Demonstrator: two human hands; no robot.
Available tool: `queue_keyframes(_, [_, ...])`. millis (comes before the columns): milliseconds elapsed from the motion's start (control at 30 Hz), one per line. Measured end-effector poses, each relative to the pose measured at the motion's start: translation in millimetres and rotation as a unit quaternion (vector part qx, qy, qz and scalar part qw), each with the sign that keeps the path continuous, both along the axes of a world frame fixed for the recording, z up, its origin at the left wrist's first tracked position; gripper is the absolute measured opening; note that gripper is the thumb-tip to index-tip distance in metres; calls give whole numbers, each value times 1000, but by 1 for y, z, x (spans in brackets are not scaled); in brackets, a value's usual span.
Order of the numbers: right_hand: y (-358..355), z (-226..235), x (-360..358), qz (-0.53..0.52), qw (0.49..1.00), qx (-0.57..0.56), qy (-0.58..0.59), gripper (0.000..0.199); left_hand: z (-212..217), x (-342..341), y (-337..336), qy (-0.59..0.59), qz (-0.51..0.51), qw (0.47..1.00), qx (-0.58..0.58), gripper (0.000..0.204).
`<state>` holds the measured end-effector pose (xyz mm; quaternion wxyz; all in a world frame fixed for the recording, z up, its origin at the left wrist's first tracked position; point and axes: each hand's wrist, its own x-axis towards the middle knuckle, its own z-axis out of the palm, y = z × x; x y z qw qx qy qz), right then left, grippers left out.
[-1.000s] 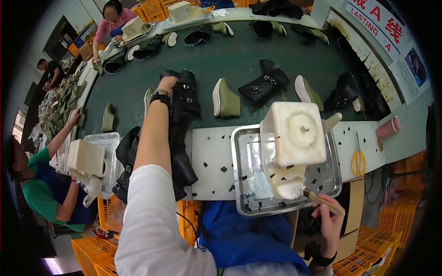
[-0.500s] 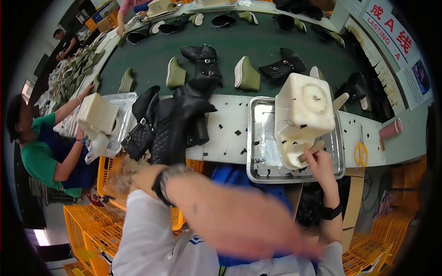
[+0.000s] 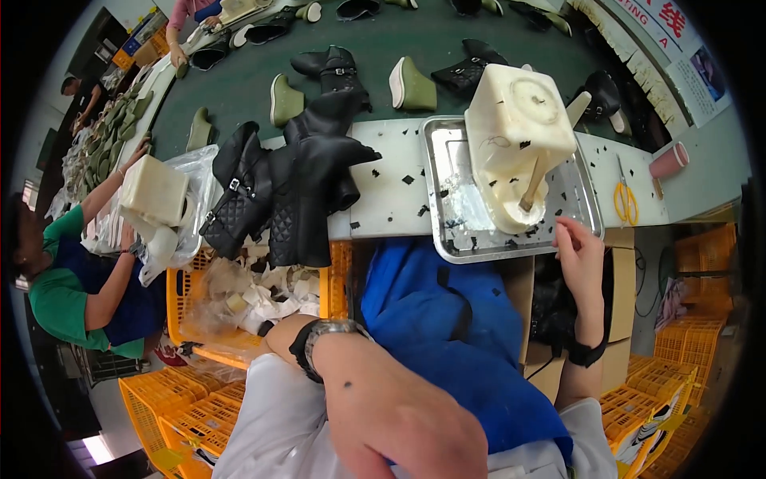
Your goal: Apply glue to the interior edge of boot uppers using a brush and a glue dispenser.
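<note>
My left hand (image 3: pixel 411 423) looms large and close at the lower edge, its back toward me; its fingers are hidden or smeared, and what they hold does not show. My right hand (image 3: pixel 581 249) is at the near right corner of a metal tray (image 3: pixel 464 254), fingers curled together with nothing visible in them. In the tray stands a cream plastic pot (image 3: pixel 523 120) with a low open spout. A flat wooden-handled brush (image 3: pixel 532 190) leans in that spout, apart from my right hand. Black boots (image 3: pixel 299 191) lie in a pile left of the tray.
Green wedge pieces (image 3: pixel 413 86) and more boots rest on a green belt (image 3: pixel 239 88). Yellow scissors (image 3: pixel 625 199) and a pink cup (image 3: pixel 669 160) are right of the tray. An orange crate (image 3: pixel 182 307) holds scraps. A co-worker in green (image 3: pixel 64 283) works at left.
My right hand has let go of the brush and drawn back toward the tray's corner. My left hand has moved down and left. The whole view has shifted, with the table now higher.
</note>
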<state>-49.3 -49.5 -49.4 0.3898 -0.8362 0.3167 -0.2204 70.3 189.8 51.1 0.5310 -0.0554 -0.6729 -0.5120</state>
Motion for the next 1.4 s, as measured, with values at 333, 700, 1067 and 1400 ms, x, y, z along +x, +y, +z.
queue_keyframes(333, [103,-46,17,274,961,44,-3,17,-185,118,134,-387,861,136,300,65])
queue_keyframes(700, [122,-73,231,250,956,-96,116,38,-203,120,134,-26,808,330,488,38])
queue_keyframes(1067, [130,-114,250,214,943,249,58,18,-151,178,110,220,759,462,403,25])
queue_keyframes(1400, [142,-95,203,221,914,330,87,42,-199,175,77,133,703,477,510,30])
